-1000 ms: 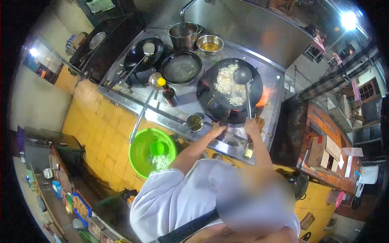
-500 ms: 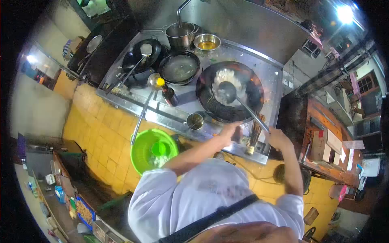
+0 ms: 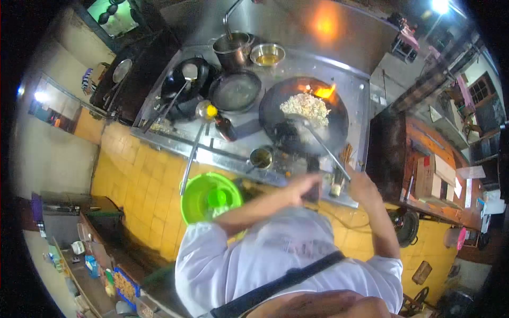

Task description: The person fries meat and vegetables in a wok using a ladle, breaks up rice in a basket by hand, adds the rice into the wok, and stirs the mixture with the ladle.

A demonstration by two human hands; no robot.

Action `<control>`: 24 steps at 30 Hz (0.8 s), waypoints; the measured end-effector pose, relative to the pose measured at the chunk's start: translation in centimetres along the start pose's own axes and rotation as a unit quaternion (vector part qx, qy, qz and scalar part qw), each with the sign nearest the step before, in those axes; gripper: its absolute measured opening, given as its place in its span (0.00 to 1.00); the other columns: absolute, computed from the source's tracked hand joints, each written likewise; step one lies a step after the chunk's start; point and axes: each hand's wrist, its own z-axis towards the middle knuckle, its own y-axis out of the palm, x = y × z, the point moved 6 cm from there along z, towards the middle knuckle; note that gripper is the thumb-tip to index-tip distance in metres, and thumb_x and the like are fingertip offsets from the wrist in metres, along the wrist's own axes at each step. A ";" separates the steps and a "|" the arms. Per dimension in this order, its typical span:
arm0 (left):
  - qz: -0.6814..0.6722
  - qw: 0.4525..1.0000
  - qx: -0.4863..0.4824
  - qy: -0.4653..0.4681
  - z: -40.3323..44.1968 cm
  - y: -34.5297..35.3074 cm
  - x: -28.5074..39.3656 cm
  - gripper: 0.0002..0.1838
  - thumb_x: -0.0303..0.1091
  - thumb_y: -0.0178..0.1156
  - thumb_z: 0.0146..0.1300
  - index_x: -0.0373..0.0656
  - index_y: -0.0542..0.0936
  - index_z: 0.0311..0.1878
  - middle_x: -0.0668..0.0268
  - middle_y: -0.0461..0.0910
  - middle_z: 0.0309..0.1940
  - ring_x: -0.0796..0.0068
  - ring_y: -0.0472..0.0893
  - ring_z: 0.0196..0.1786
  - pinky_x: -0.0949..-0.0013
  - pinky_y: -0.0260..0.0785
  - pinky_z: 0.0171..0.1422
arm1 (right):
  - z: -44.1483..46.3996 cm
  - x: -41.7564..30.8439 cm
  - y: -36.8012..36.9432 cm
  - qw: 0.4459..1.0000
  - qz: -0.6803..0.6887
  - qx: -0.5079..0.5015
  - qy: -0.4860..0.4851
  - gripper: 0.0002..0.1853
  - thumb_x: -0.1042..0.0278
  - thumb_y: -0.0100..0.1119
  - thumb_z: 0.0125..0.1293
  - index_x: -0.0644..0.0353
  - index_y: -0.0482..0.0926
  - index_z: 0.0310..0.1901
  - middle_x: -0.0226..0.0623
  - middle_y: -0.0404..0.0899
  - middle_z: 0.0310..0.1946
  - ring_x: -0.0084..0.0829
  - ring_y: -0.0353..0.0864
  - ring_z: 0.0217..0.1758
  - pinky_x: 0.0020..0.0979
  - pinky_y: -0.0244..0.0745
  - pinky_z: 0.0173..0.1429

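Note:
My left hand (image 3: 302, 190), blurred by motion, is closed at the dark handle of the wok (image 3: 275, 132). My right hand (image 3: 363, 186) grips the long metal handle of a ladle (image 3: 330, 152), which slants into the wok. Its bowl is a dark blur at the left of the pan. White and pale-yellow food in small pieces, perhaps fried rice (image 3: 306, 107), is heaped toward the wok's far side. A flame (image 3: 325, 92) rises at the far rim behind the food.
A second wok (image 3: 177, 79), a black pan (image 3: 236, 91), a tall pot (image 3: 233, 52) and a steel bowl (image 3: 268, 55) crowd the stove. Nearer are a dark bottle (image 3: 226, 129), a small metal cup (image 3: 261, 158) and a bamboo brush (image 3: 342, 169). A green bucket (image 3: 191, 201) stands below left.
The wok has tilted and the food has shifted toward its far right side. A flame has flared up there. Both hands have moved slightly nearer my body.

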 end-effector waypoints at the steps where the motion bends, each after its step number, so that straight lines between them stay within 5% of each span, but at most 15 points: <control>1: 0.025 0.999 0.002 0.021 0.4 -0.9 1.9 0.09 0.36 0.58 0.57 0.40 0.74 0.27 0.65 0.74 0.17 0.75 0.74 0.17 0.69 0.69 0.22 | -0.4 0.1 0.3 1.000 0.008 -0.004 -0.027 0.30 0.75 0.48 0.52 0.54 0.62 0.61 0.60 0.75 0.33 0.55 0.76 0.39 0.48 0.71 0.45; 4: 0.121 0.978 0.042 0.166 8.3 -7.4 3.9 0.10 0.37 0.58 0.57 0.41 0.74 0.27 0.66 0.74 0.17 0.75 0.74 0.18 0.71 0.69 0.23 | -0.5 -0.2 1.5 1.000 0.003 -0.023 0.006 0.29 0.75 0.47 0.53 0.57 0.61 0.61 0.59 0.76 0.33 0.56 0.76 0.37 0.48 0.72 0.44; 5: 0.210 0.957 0.124 0.157 7.7 -7.5 2.9 0.10 0.36 0.57 0.57 0.41 0.74 0.26 0.67 0.74 0.17 0.76 0.74 0.18 0.70 0.69 0.23 | 0.2 0.1 2.9 0.999 -0.039 0.031 -0.005 0.27 0.76 0.46 0.54 0.58 0.62 0.59 0.57 0.77 0.32 0.54 0.78 0.36 0.45 0.74 0.40; 6: 0.080 0.982 0.083 0.152 4.8 -5.1 1.4 0.09 0.36 0.56 0.58 0.40 0.74 0.28 0.66 0.73 0.18 0.74 0.75 0.19 0.70 0.69 0.23 | 0.7 0.1 3.3 0.993 -0.083 0.086 -0.016 0.25 0.76 0.45 0.56 0.59 0.62 0.58 0.54 0.77 0.30 0.52 0.79 0.34 0.43 0.76 0.36; 8: 0.037 0.998 0.005 0.042 1.1 -2.0 -1.5 0.08 0.35 0.54 0.60 0.41 0.75 0.30 0.65 0.73 0.18 0.73 0.75 0.20 0.69 0.69 0.24 | 1.1 0.1 3.9 0.994 -0.080 0.065 0.040 0.24 0.76 0.43 0.56 0.60 0.63 0.58 0.51 0.78 0.30 0.49 0.80 0.32 0.44 0.76 0.35; 10: 0.074 0.996 0.027 0.033 0.4 -2.2 -1.5 0.08 0.35 0.53 0.60 0.40 0.75 0.31 0.64 0.74 0.19 0.73 0.75 0.20 0.68 0.70 0.24 | 0.3 -1.2 3.4 0.990 -0.050 0.128 -0.032 0.23 0.75 0.44 0.57 0.60 0.64 0.57 0.50 0.78 0.28 0.48 0.80 0.31 0.45 0.76 0.35; 13: 0.194 0.980 0.016 0.038 0.6 -2.6 3.6 0.11 0.38 0.54 0.59 0.39 0.76 0.31 0.64 0.76 0.20 0.72 0.76 0.20 0.65 0.71 0.26 | -1.3 -2.0 2.4 0.993 -0.050 0.101 -0.043 0.20 0.75 0.44 0.58 0.60 0.66 0.54 0.51 0.78 0.26 0.48 0.80 0.30 0.44 0.76 0.33; 16: 0.135 0.981 0.022 0.138 6.8 -6.4 4.7 0.09 0.35 0.57 0.57 0.41 0.72 0.27 0.65 0.74 0.17 0.74 0.75 0.18 0.70 0.69 0.21 | -0.6 -3.2 3.2 0.997 -0.040 0.071 0.004 0.17 0.74 0.43 0.60 0.60 0.67 0.52 0.52 0.78 0.27 0.47 0.80 0.29 0.44 0.76 0.31; 18: 0.083 0.988 0.022 0.127 4.5 -5.4 2.4 0.08 0.34 0.58 0.56 0.42 0.70 0.30 0.66 0.72 0.17 0.74 0.73 0.18 0.69 0.68 0.20 | 1.0 -2.5 5.2 0.993 0.001 0.045 0.106 0.20 0.72 0.39 0.62 0.56 0.65 0.57 0.55 0.77 0.30 0.52 0.78 0.36 0.46 0.74 0.40; 20: 0.018 0.998 0.002 0.058 0.6 -3.3 -0.1 0.07 0.33 0.57 0.57 0.41 0.70 0.34 0.67 0.70 0.17 0.74 0.74 0.20 0.69 0.68 0.22 | 1.5 -2.1 6.3 0.993 -0.001 0.092 0.074 0.20 0.71 0.36 0.63 0.55 0.66 0.58 0.55 0.77 0.30 0.52 0.79 0.36 0.46 0.75 0.39; 24: 0.152 0.988 -0.015 0.022 -0.6 -3.0 1.8 0.10 0.37 0.56 0.58 0.42 0.74 0.27 0.68 0.73 0.18 0.76 0.73 0.20 0.72 0.68 0.25 | 0.2 -3.2 4.8 0.997 -0.008 0.060 0.036 0.23 0.73 0.42 0.59 0.59 0.65 0.59 0.53 0.78 0.30 0.49 0.79 0.34 0.43 0.75 0.38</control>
